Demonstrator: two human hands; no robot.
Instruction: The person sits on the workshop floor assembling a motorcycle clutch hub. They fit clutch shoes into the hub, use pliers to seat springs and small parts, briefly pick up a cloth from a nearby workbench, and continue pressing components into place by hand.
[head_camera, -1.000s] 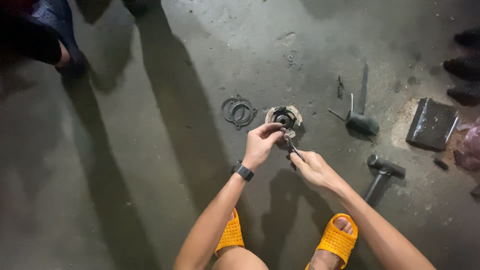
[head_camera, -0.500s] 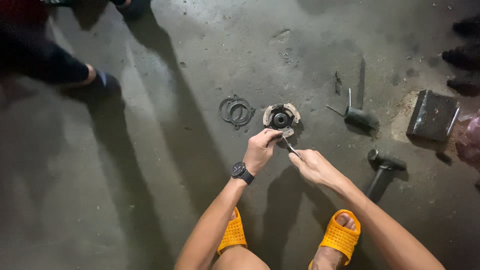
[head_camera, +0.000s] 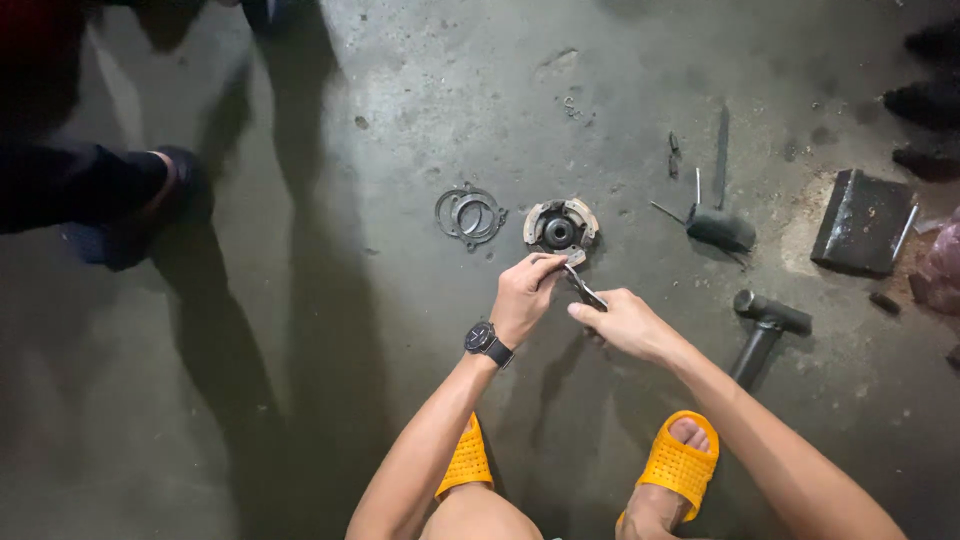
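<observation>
Crouched over the concrete floor (head_camera: 300, 420), the left hand (head_camera: 522, 298) and the right hand (head_camera: 622, 322) both pinch a thin dark metal tool (head_camera: 583, 290), fingers clenched on it from either end. It sits just below the round clutch assembly (head_camera: 560, 228) lying on the floor. That clutch looks heavy, stiff and probably greasy, so I'd take hold by the outer rim. Loose rings (head_camera: 470, 214) lie beside it, a hammer (head_camera: 765, 325) to the right.

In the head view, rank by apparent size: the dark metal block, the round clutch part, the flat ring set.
1. Block, largest.
2. Clutch part and ring set look about alike; I won't rank them.
</observation>
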